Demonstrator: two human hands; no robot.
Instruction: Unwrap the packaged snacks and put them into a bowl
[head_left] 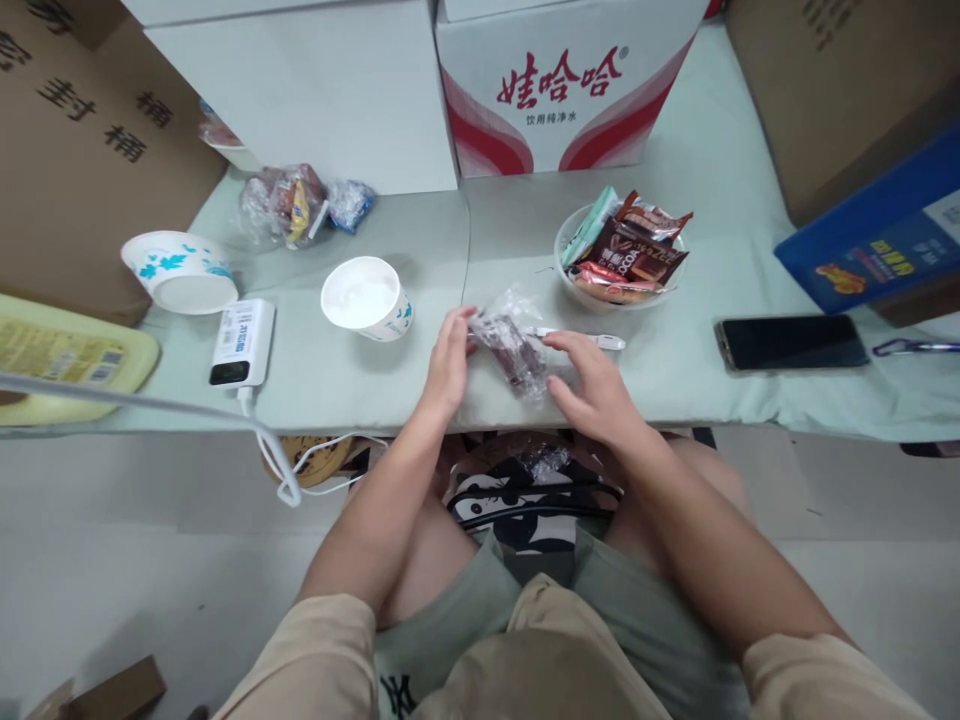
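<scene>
A small dark brown item in crinkled clear plastic wrap (514, 350) lies on the cloth-covered table between my hands. My left hand (448, 362) is at the package's left side, its fingers stretched out and the fingertips at the plastic; whether they press on it is unclear. To the right, my right hand (594, 388) has its thumb and forefinger apart beside the wrap. Behind the package and that forefinger lies a slim white tool (606, 342), partly hidden, perhaps a utility knife. A white paper cup (366, 298) with blue leaves stands left of my left hand.
A clear bowl of wrapped snacks (622, 250) stands behind my right hand. A phone (791, 343) lies farther right. On the left are a paper bowl (180, 272), a power bank (244, 343) with a cable, and bagged snacks (300, 205). Boxes (562, 90) line the back.
</scene>
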